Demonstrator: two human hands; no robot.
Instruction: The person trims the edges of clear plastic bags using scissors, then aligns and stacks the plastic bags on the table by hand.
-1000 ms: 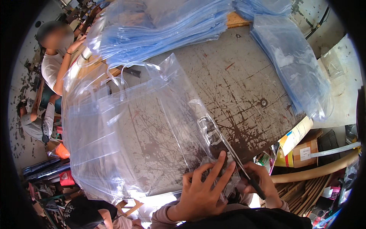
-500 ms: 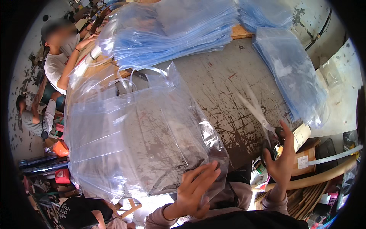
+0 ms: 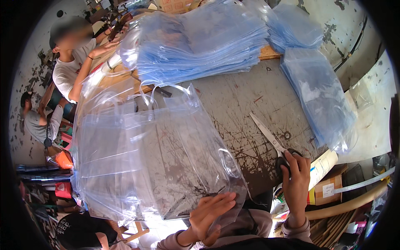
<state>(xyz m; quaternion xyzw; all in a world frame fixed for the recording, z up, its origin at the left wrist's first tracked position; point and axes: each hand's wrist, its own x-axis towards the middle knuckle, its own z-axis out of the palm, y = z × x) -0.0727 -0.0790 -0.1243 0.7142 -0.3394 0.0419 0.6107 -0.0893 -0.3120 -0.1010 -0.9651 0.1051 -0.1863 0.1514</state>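
Clear plastic bags with looped handles [image 3: 109, 160] lie spread over the left half of the worn table. My left hand [image 3: 211, 213] grips the near right corner of the front bag, fingers flat on top and the thumb underneath. To the right, my right hand [image 3: 296, 181] has its fingers at the black handles of a pair of scissors [image 3: 268, 134]. The scissors' blades are together and point away to the far left over the scratched tabletop. Some of the right fingers' grip is hidden behind the handles.
A tall stack of bluish plastic sheets [image 3: 200, 46] fills the far side, with another stack [image 3: 318, 93] at the right. A paper roll [image 3: 324, 164] and a cardboard box [image 3: 333, 188] sit beyond the right edge. Other people [image 3: 68, 77] are at the left.
The scissors' blades have come together and tilted down toward the tabletop. My right hand has moved left and its spread fingers have closed in on the handles. The left hand stays at the bag's corner.
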